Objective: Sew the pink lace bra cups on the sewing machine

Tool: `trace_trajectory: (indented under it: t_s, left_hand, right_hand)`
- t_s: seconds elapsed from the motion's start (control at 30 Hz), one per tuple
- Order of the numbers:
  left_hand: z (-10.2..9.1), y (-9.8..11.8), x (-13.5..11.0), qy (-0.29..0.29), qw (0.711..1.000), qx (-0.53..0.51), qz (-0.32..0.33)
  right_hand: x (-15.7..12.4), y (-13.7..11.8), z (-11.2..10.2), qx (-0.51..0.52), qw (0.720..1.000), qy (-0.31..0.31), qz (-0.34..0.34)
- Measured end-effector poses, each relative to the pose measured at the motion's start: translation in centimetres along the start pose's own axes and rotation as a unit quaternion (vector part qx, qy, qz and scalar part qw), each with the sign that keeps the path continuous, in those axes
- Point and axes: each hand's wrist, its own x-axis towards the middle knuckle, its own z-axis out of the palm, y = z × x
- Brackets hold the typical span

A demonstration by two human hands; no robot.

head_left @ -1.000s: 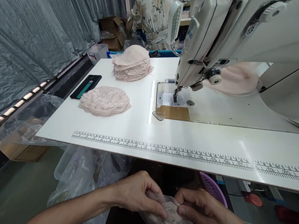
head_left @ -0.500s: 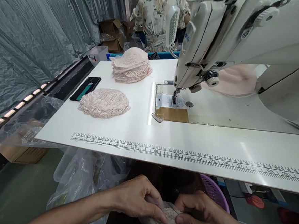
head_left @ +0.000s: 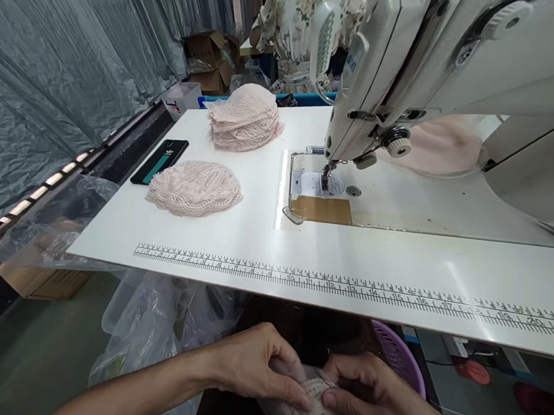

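Observation:
Below the table's front edge, over my lap, both hands pinch one pale lace cup piece (head_left: pixel 312 413). My left hand (head_left: pixel 266 368) grips its left side between thumb and fingers. On the other side, my right hand (head_left: pixel 368 391) is closed on the upper right edge, thumb on top. The two thumbs lie close together on the lace. A dark thin line shows near the piece's top edge; I cannot make out what it is. Part of the piece is hidden by my fingers. A flat lace piece (head_left: pixel 195 189) lies on the table, with a stack of lace cups (head_left: pixel 245 118) behind it.
A sewing machine (head_left: pixel 375 81) stands at the right of the white table (head_left: pixel 256 237), which has a printed ruler along its front. A phone (head_left: pixel 159 161) lies at the left. A purple basket (head_left: pixel 400 352) and plastic bags (head_left: pixel 149 331) are below. A person (head_left: pixel 303 26) is beyond the table.
My hands stay on the lace piece, with the thumbs shifting slightly. The view has moved a little. The person at the back has shifted slightly.

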Motion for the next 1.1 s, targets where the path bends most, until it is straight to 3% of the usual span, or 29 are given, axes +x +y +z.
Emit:
trace_trajectory:
  t_s: [0.13,0.7,1.1]
  left_hand:
    - [-0.2,-0.2,0.0,-0.011,0.998,-0.049,-0.026]
    - [0.0,-0.2,-0.4,0.021,1.0,0.008,-0.022]
    - [0.0,0.0,-0.2,0.027,0.998,0.045,-0.032]
  right_hand:
    - [-0.1,0.1,-0.2,0.028,1.0,-0.005,-0.004]
    - [-0.4,1.0,-0.3,-0.033,0.999,0.015,0.004]
    - [0.4,0.5,0.3,-0.001,1.0,0.016,-0.007]
